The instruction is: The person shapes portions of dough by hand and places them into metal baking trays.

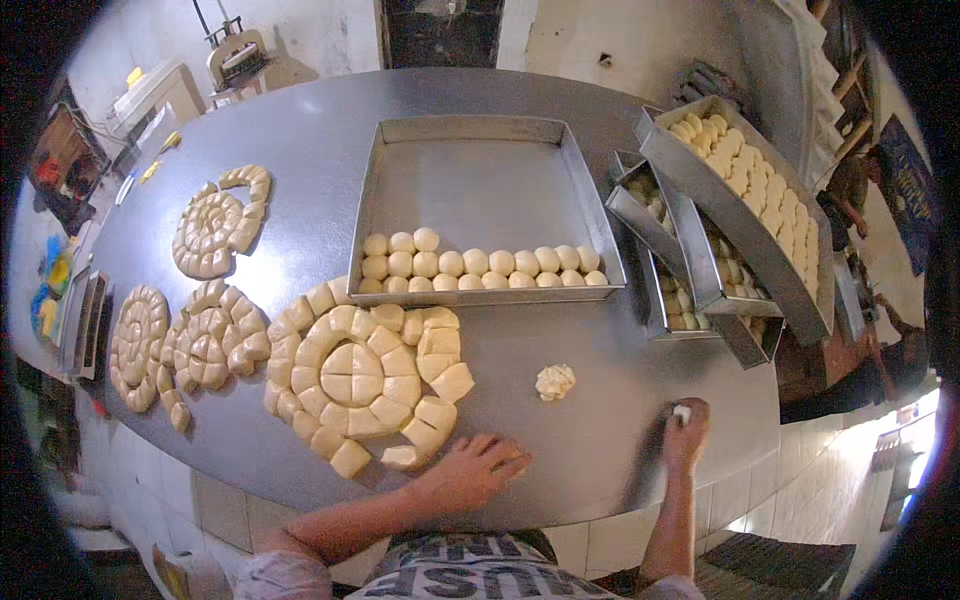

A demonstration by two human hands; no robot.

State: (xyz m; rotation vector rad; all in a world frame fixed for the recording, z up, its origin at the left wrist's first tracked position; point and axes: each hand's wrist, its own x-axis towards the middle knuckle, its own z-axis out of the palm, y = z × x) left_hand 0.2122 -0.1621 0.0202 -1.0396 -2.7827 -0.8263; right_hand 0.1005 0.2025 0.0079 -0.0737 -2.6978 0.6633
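My left hand (474, 472) lies palm down at the table's near edge with its fingers stretched out. It is just right of a large round of cut dough pieces (365, 375), arranged in rings. To the right, my right hand (687, 432) is closed in a fist above the table. A small white thing (682, 412) shows at the top of that fist; its kind is too small to make out. Between the hands and farther off sits a lumpy pale heap (555, 382), perhaps dough scraps or fat.
A large metal tray (455, 165) at the centre holds rows of dough balls (500, 262) along its near side. Stacked trays of dough (740, 190) stand at the right. More cut dough rounds (215, 225) lie at the left on the metal table (600, 450).
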